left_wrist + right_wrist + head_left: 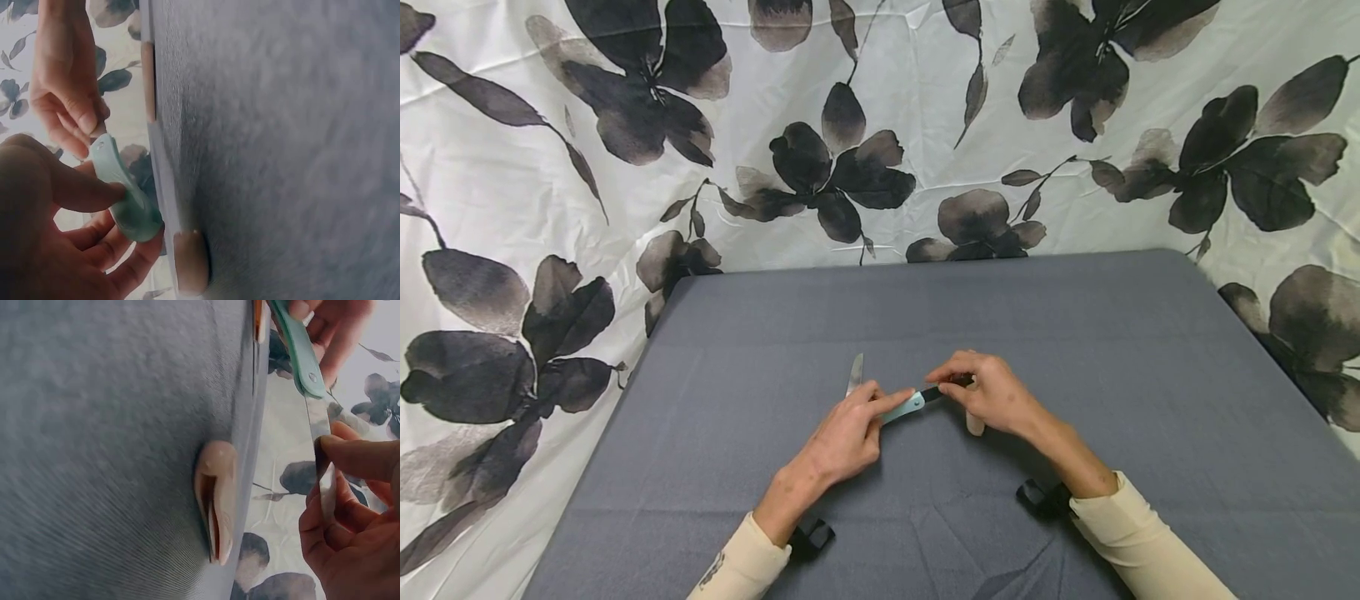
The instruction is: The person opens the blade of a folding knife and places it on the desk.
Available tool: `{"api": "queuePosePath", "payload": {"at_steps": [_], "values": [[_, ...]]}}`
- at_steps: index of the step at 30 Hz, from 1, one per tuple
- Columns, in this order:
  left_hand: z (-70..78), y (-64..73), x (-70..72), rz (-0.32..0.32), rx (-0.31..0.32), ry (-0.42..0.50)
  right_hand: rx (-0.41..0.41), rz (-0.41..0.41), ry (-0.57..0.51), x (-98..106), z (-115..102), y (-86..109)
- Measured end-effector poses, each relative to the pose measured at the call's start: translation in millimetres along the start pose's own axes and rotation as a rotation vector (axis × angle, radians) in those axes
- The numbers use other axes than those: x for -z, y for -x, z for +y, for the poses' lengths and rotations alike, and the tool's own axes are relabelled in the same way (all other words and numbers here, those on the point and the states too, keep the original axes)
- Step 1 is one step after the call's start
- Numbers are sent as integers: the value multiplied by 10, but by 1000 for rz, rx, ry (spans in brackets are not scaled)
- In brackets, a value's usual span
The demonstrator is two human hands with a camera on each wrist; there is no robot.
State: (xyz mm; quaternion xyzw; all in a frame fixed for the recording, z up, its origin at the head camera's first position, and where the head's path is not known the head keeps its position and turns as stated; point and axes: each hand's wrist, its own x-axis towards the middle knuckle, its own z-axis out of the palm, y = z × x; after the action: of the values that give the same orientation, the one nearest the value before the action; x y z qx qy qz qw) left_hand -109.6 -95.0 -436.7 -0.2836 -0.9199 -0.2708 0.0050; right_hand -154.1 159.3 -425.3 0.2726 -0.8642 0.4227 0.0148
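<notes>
A folding knife with a mint-green handle (904, 407) is held between both hands above the table. My left hand (844, 432) grips the handle, its thumb on one side in the left wrist view. The blade (317, 419) stands out straight from the handle, and my right hand (996, 396) pinches it between thumb and fingers. Below the right hand lies a beige folding knife (215, 500), its blade folded into the handle. Behind the left hand, another knife's blade (855, 372) lies on the cloth; its tan handle (190, 262) shows in the left wrist view.
A grey cloth (1075, 333) covers the table, with creases near the front. A white curtain with dark flowers (880, 100) hangs behind it. Black wrist devices (811, 537) sit beneath both forearms.
</notes>
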Motion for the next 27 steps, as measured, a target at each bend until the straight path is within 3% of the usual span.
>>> {"api": "queuePosePath", "payload": {"at_steps": [9,15,21,27], "values": [[43,4,-27,40,44,225,-152,65,-204,81,-12,-77],[93,-19,-84,28,75,382,-221,101,-394,77,28,-104],[140,-44,-143,20,85,410,-247,156,-532,26,62,-152],[163,-39,-199,0,94,436,-273,162,-531,-43,82,-221]]}}
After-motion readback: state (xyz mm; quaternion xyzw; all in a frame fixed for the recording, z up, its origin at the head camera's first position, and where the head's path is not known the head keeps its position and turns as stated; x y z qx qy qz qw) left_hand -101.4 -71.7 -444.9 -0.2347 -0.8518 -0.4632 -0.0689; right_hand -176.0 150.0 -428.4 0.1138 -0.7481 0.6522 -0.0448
